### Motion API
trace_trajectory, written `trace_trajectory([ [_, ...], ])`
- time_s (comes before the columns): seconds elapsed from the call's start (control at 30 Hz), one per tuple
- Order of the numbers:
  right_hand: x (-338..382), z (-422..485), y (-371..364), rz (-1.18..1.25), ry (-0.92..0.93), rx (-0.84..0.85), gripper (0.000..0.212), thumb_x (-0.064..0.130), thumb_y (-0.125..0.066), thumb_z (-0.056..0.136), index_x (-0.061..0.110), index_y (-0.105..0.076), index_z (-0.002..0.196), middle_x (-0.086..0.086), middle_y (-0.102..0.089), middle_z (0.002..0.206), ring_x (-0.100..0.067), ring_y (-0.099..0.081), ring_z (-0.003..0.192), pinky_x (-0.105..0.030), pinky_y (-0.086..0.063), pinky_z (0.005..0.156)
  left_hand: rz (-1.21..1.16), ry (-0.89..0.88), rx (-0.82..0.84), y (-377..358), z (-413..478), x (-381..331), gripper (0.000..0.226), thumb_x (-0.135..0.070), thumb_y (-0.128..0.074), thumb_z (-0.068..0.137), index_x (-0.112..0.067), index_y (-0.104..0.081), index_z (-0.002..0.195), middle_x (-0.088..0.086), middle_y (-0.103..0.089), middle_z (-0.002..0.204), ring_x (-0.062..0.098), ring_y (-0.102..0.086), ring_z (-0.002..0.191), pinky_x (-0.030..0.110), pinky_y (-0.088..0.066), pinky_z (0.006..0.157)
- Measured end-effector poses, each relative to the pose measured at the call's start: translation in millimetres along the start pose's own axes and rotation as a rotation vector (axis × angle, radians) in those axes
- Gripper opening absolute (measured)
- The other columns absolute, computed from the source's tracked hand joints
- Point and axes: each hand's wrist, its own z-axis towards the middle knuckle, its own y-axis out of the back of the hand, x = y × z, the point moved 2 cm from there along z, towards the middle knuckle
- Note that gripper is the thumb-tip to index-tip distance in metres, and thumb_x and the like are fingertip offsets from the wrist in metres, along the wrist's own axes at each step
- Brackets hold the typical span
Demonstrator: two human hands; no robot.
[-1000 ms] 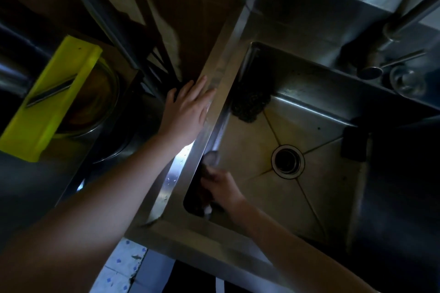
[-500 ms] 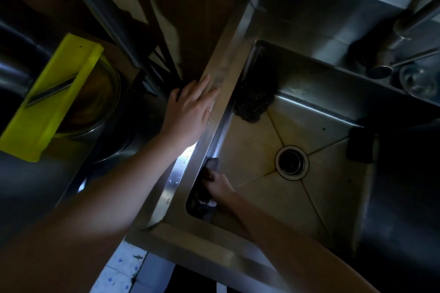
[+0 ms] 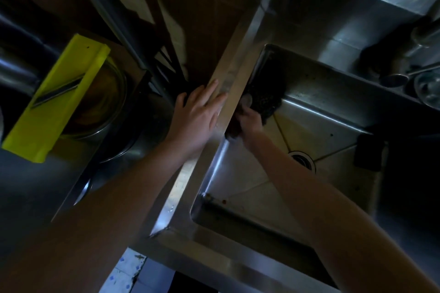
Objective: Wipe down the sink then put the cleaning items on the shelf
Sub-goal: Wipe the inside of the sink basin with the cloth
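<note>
Fingers (image 3: pixel 207 91), L hand (image 3: pixel 195 118), on sink rim (image 3: pixel 183 179)

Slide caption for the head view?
Right hand holds a cloth against the sink wall; left hand rests on its rim.

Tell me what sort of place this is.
Probably a kitchen: a steel sink with a drain, a yellow slicer across a metal bowl, the right hand gripping a dark cloth.

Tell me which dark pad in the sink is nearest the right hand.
The mesh scrubber in the far left corner, beside the right hand; the black sponge sits against the right wall.
</note>
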Motion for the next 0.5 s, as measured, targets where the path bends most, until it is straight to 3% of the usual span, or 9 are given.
trace_trajectory([
  [0.1, 17, -1, 3, 0.107, 0.074, 0.028, 0.037, -0.008, -0.043, 0.090, 0.004, -0.057, 0.123, -0.021, -0.065, 0.111, -0.033, -0.064, 0.100, -0.040, -0.053, 0.090, 0.003, 0.000, 0.007, 0, 0, 0, 0.038, -0.016, -0.049, 0.093, -0.018, -0.053, 0.131, 0.008, -0.039, 0.148, 0.030, -0.043, 0.127, 0.047, -0.034, 0.094],
  [0.27, 14, -43, 4, 0.091, 0.143, 0.140, 0.045, -0.008, -0.041, 0.091, 0.012, -0.053, 0.130, -0.011, -0.059, 0.097, -0.014, -0.056, 0.074, -0.023, -0.044, 0.062, 0.002, -0.009, 0.005, 0, 0, 0, 0.037, -0.016, -0.048, 0.093, -0.017, -0.055, 0.129, 0.009, -0.040, 0.147, 0.029, -0.044, 0.127, 0.047, -0.035, 0.092],
  [0.37, 0, -82, 6, 0.060, 0.074, 0.156, 0.025, -0.007, -0.044, 0.093, -0.007, -0.057, 0.114, -0.011, -0.062, 0.077, -0.016, -0.058, 0.062, -0.021, -0.044, 0.052, -0.009, -0.015, -0.006, 0, 0, 0, 0.036, -0.015, -0.050, 0.092, -0.016, -0.056, 0.127, 0.010, -0.042, 0.145, 0.029, -0.047, 0.125, 0.046, -0.036, 0.090],
  [0.43, -16, -110, 5, 0.028, -0.015, 0.208, 0.014, -0.002, -0.046, 0.095, -0.008, -0.058, 0.101, -0.011, -0.060, 0.062, -0.016, -0.056, 0.051, -0.022, -0.043, 0.048, -0.012, -0.018, -0.016, 1, -1, -1, 0.036, -0.014, -0.051, 0.091, -0.016, -0.057, 0.126, 0.010, -0.044, 0.144, 0.029, -0.049, 0.124, 0.046, -0.037, 0.089],
  [0.5, -30, -136, 4, -0.024, -0.074, 0.257, 0.015, -0.003, -0.046, 0.094, -0.007, -0.060, 0.100, -0.014, -0.059, 0.073, -0.019, -0.055, 0.060, -0.027, -0.047, 0.060, -0.018, -0.018, -0.025, 2, -1, -2, 0.036, -0.013, -0.053, 0.089, -0.016, -0.058, 0.125, 0.011, -0.045, 0.143, 0.029, -0.050, 0.122, 0.045, -0.037, 0.088],
])
